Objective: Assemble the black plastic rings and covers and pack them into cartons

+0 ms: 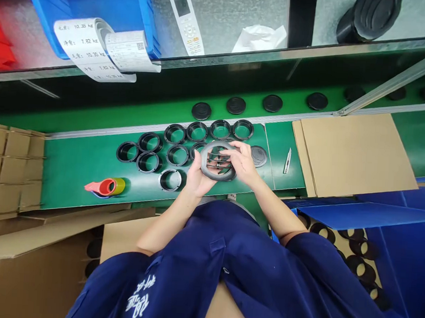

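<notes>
In front of my body I hold a round black air vent (209,172) with open slats across its middle. My left hand (196,178) is wrapped round its left and lower rim. The fingers of my right hand (244,164) bend over its right side and reach onto the slats. Several black rings (177,155) stand on the green bench beyond and to the left, some partly hidden behind my hands. Just past my right hand lies a round vent with closed slats (258,156).
Several black discs (235,105) line the back strip. A utility knife (287,161) and flat cardboard (355,154) lie right; a tape dispenser (107,186) sits left. A shelf above holds a blue bin (148,18) and remote (187,22). A blue box (399,263) holds rings.
</notes>
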Demonstrator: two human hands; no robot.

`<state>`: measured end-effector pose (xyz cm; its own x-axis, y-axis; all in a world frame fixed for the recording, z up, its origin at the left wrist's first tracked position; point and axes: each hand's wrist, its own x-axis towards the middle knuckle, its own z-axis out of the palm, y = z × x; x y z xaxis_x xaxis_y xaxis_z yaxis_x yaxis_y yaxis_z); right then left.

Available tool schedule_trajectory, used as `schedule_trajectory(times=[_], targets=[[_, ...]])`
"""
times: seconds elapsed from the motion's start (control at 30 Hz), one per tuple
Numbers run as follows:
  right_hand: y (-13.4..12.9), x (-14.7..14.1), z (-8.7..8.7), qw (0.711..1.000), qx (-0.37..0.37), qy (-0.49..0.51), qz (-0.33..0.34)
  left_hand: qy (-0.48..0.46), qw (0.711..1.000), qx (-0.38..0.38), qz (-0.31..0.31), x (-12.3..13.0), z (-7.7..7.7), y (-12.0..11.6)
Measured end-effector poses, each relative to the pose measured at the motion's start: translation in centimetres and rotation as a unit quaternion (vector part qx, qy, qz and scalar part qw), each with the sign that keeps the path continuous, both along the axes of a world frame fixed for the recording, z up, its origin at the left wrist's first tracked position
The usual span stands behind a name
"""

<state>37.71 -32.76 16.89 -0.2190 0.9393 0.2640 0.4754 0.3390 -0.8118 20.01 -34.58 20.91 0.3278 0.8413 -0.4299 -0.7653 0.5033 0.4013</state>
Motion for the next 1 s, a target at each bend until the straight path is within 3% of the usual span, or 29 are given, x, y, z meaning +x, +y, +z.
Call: schedule_trajectory(times=[0.2,0.4,0.6,0.7,0.8,0.87,0.93,1.0], targets=[[-1.2,2.6,1.5,0.998,-0.014,0.064,-0.008,-0.014,1.0,-0.01,-0.009,2.3,1.2,-1.0],[-1.9,3.6,0.8,0.997,-0.01,0.07,-0.007,-0.011,0.999,-0.038,-0.013,3.0,1.3,-1.2],[-2.5,3.5,-0.8,0.986,0.024,-0.108,0.121,0.036,0.995,-0.093,-0.004,2.7,-0.1,-1.1],[-2.3,2.6,-1.4,0.976,-0.025,-0.142,0.164,0.065,0.991,-0.113,-0.007,3.2,-1.2,-1.0],[-0.5,1.4,-2.8,0.971,-0.079,-0.132,0.182,0.076,0.991,-0.112,-0.018,3.3,-2.1,-0.8],[2.2,1.1,-4.4,0.976,-0.11,-0.135,0.129,0.104,0.987,-0.121,-0.03,2.7,-2.6,-0.4],[6.1,1.5,-6.2,0.976,-0.135,-0.17,0.012,0.137,0.981,-0.134,-0.035,1.5,-3.2,-0.1],[10.4,2.2,-8.1,0.957,-0.15,-0.225,-0.102,0.152,0.978,-0.142,-0.028,-0.2,-3.8,0.1]])
